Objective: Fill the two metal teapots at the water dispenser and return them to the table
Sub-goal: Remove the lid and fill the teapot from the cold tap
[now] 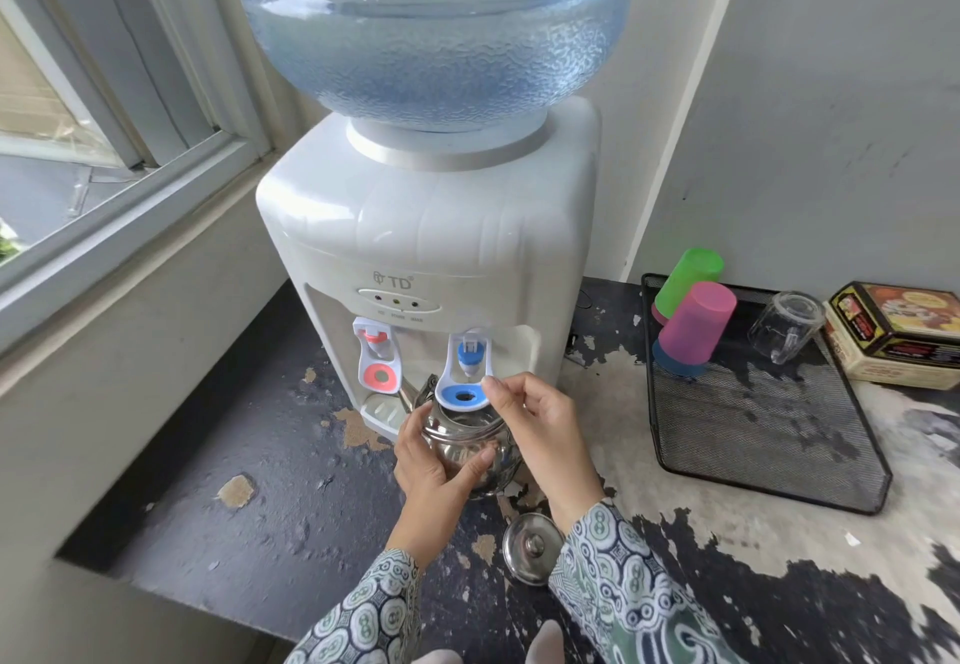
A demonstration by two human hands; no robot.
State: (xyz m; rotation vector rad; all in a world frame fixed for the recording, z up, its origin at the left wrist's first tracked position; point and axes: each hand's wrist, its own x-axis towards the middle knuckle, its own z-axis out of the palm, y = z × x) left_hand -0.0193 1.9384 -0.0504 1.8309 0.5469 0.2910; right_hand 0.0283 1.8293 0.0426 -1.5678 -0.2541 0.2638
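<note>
A white water dispenser (426,248) with a large blue bottle on top stands on the worn dark counter. One metal teapot (470,448) sits open under the blue tap lever (464,393), its spout pointing left. My left hand (439,466) grips the pot's body. My right hand (540,424) has its fingertips on the blue lever's right edge. The pot's metal lid (531,548) lies on the counter just in front, between my sleeves. I can see only this one teapot.
A red tap lever (378,362) is left of the blue one. A black mesh tray (763,403) to the right holds stacked plastic cups (693,320) and an upturned glass mug (787,325). A printed box (898,336) stands beyond it. A window sill runs along the left.
</note>
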